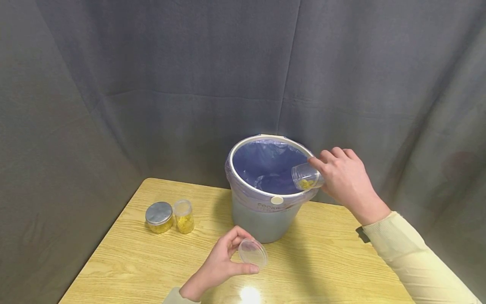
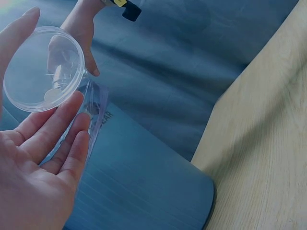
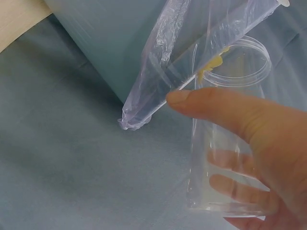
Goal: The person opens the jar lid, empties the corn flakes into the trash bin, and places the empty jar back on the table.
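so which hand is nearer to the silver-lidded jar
Left. The left hand, pinching a clear lid, is in front and to the right of the silver-lidded jar; the right hand is farther right, across the bin.

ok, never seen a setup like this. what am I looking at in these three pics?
No robot here: just a person's two bare hands. The wide picture comes from a camera worn on the head, looking forward and down; the other two come from one camera on each wrist. The left hand holds a clear lid. The right hand holds a clear jar, tilted at the rim of a lined bin, with yellow bits inside. The bin stands on a wooden table, along with a silver-lidded jar and a slim container, both holding yellow stuff.
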`<action>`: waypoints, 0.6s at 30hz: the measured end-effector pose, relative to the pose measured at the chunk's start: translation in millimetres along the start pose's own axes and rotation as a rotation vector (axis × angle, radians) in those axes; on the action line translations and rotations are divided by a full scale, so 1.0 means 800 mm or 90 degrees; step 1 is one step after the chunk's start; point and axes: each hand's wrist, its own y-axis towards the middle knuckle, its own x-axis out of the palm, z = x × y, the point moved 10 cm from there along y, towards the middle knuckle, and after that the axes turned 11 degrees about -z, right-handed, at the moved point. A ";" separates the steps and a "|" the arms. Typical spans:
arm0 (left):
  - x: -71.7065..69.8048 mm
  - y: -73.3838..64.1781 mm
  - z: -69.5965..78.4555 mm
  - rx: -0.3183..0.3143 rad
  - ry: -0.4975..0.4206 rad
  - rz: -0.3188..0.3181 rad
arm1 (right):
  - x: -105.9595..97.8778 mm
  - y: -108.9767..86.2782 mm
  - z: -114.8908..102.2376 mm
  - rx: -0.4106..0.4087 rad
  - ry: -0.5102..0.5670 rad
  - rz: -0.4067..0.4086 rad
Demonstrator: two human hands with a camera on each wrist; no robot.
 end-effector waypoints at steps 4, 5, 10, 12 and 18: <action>0.000 0.000 0.001 -0.003 0.001 0.000 | 0.000 0.001 -0.002 -0.007 -0.013 0.001; 0.001 0.000 0.001 0.000 0.003 -0.001 | 0.000 0.001 -0.002 -0.009 -0.016 0.002; 0.001 0.001 0.001 0.009 -0.003 -0.003 | 0.000 0.003 -0.003 -0.016 -0.019 0.005; 0.001 0.001 0.001 0.010 -0.009 -0.002 | 0.001 0.004 -0.003 -0.017 -0.019 0.007; 0.002 0.000 0.002 0.010 -0.013 -0.002 | 0.002 0.006 -0.006 -0.024 -0.024 0.008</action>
